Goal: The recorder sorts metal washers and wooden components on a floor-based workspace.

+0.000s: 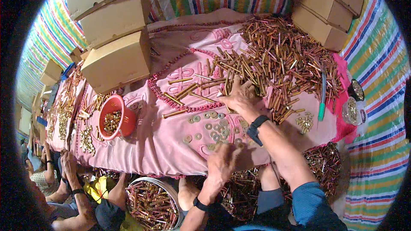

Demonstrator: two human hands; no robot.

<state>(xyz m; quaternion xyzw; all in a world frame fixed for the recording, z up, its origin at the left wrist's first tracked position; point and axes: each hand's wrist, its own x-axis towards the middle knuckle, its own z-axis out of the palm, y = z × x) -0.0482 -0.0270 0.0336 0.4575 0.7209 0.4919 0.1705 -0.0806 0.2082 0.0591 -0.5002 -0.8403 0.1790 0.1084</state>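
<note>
My right hand (242,96) reaches onto the near left edge of a large heap of long brass-coloured metal fasteners (282,55). Its thumb stands apart from its bent fingers, which touch the fasteners. Closer to me, my left hand (221,162) is over the near edge of a scatter of flat round washers (220,127). Its fingers are partly bent and apart, with nothing visible between them. Several longer fasteners (186,90) lie loose to the left of my right hand. Both wrists wear dark bands.
A pink cloth (167,134) covers the table. A red bucket (122,119) of small metal parts stands left, near cardboard boxes (117,62). Small nuts (305,122) and a green-handled tool (321,109) lie right. A white tub (173,196) holds fasteners below; another person's hands (68,164) are far left.
</note>
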